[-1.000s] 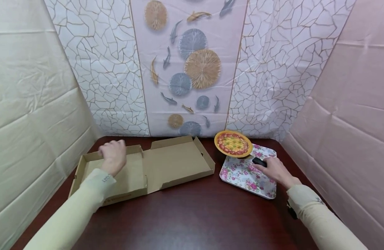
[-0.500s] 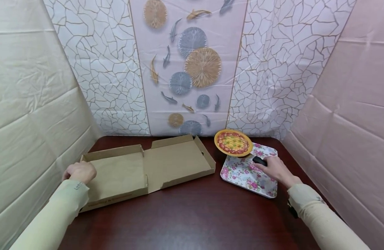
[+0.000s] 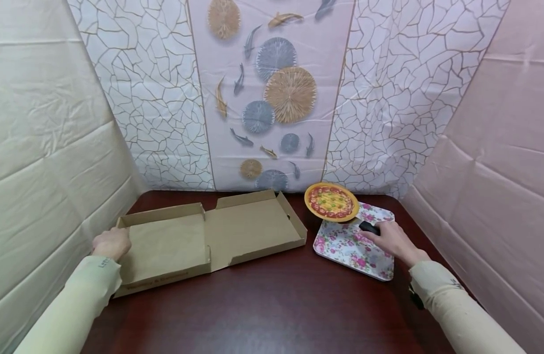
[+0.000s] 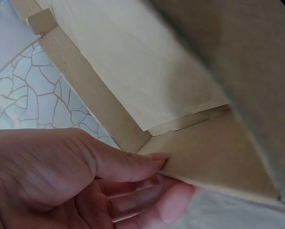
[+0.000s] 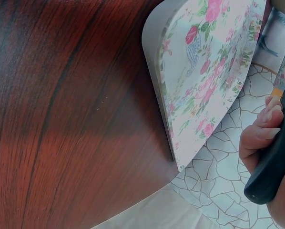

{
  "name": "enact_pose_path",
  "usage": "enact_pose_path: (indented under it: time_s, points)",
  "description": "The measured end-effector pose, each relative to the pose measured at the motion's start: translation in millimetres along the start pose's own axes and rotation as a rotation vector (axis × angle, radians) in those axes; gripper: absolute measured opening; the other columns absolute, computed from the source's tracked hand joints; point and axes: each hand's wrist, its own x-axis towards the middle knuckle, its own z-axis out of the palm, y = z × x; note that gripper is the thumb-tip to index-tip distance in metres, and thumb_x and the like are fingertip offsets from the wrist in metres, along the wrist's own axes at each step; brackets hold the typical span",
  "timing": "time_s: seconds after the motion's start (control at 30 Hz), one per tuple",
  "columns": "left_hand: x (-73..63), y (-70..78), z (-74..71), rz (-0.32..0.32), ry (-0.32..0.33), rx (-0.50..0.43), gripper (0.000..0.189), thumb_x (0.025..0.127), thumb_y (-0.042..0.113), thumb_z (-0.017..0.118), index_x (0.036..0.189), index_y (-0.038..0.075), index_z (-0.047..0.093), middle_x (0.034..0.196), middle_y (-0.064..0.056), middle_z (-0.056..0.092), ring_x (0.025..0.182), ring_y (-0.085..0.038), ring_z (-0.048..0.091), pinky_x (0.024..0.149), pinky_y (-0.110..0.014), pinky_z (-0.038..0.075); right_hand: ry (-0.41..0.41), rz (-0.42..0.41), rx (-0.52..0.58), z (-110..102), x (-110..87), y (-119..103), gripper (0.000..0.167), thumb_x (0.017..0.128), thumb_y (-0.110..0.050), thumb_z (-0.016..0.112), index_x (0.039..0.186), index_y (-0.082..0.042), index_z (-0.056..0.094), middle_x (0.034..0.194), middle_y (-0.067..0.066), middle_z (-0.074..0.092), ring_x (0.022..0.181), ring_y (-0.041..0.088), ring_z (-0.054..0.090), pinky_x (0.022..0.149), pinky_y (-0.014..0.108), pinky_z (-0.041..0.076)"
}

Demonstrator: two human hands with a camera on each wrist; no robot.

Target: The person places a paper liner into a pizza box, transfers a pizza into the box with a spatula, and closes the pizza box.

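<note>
1. Currently, in the head view, the left hand (image 3: 111,244) is at the outer wall of an open cardboard box (image 3: 207,250) on the left of the dark red table (image 3: 263,305). A paper sheet (image 3: 167,243) lies in the box's left half; the other half is folded out to the right. The right hand (image 3: 394,241) is curled round the black handle (image 3: 369,227) of a server. On the server's blade (image 3: 354,221) sits the yellow-rimmed pizza (image 3: 331,202), over the far left corner of a floral tray (image 3: 351,250).

2. In the left wrist view, the thumb touches the inside of the box wall near a corner and the fingers lie along its outer side, pinching the cardboard between them.

3. In the right wrist view, fingers and thumb close round the black handle, with part of the blade showing beyond. The floral tray lies on the wood-grained table; the pizza is almost wholly out of frame.
</note>
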Motion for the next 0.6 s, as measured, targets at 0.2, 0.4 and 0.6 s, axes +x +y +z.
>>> enact_pose_path:
  time_s: [0.2,0.4,0.6]
  points:
    - [0.0,-6.6,1.6,0.037,0.01,0.025,0.039,0.095,0.004,0.037,0.126,-0.017,0.045,0.113,-0.04,0.053,0.098,-0.053,0.058,0.073,-0.057,0.051,0.0,-0.004,-0.006,-1.8,-1.1,-2.1,0.047,0.091,-0.048,0.061,0.067,-0.009,0.052,0.058,0.002,0.048,0.048,0.015,0.043,0.049,0.028,0.035]
    - [-2.5,-8.8,-1.0,0.042,0.016,0.001,0.037,0.093,0.003,0.039,0.121,-0.018,0.048,0.103,-0.037,0.057,0.086,-0.044,0.06,0.069,-0.052,0.052,0.005,-0.012,-0.018,-3.0,-1.3,-2.9,0.052,0.09,-0.054,0.059,0.066,-0.009,0.051,0.057,0.001,0.046,0.047,0.014,0.042,0.048,0.027,0.035]
    - [-5.6,-12.3,-1.5,0.093,0.021,-0.015,0.033,0.091,0.001,0.039,0.115,-0.019,0.051,0.099,-0.036,0.058,0.085,-0.045,0.061,0.069,-0.052,0.052,0.008,-0.023,-0.021,-3.6,-0.6,-6.1,0.051,0.089,-0.054,0.06,0.068,-0.008,0.051,0.059,0.002,0.048,0.049,0.014,0.042,0.049,0.027,0.034]
